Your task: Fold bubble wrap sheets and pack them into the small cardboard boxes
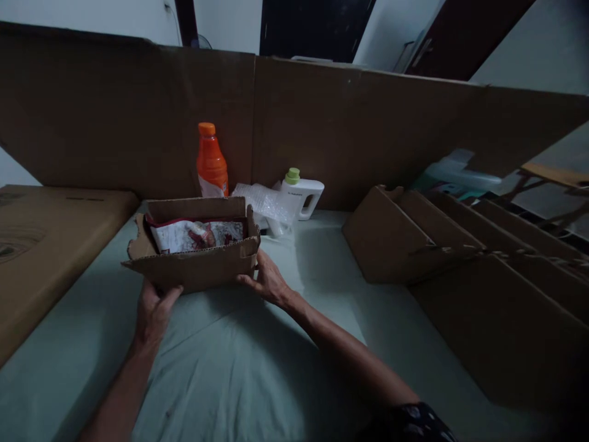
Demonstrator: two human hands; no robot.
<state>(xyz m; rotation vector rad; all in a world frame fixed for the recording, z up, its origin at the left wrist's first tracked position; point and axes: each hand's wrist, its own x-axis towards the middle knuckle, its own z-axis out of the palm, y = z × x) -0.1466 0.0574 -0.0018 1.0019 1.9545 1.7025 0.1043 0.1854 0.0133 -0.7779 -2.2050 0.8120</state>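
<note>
A small cardboard box point(197, 270), open at the top with rough-cut edges, is between my two hands. Inside it lies a white and red printed packet point(197, 236). My left hand point(155, 310) grips the box's near left lower corner, thumb on the front wall and the other fingers partly hidden. At the right end, my right hand point(267, 279) holds the near corner, its thumb along the front and its fingers round the side. Whether the box rests on the pale green cloth point(230, 362) or is slightly raised, I cannot tell.
Behind the box stand an orange bottle point(211, 161), clear bubble wrap point(271, 202) and a white jug with a green cap point(306, 195). A cardboard wall point(322, 123) runs across the back. Cardboard dividers point(488, 294) stand at right; a large flat carton point(50, 239) lies left.
</note>
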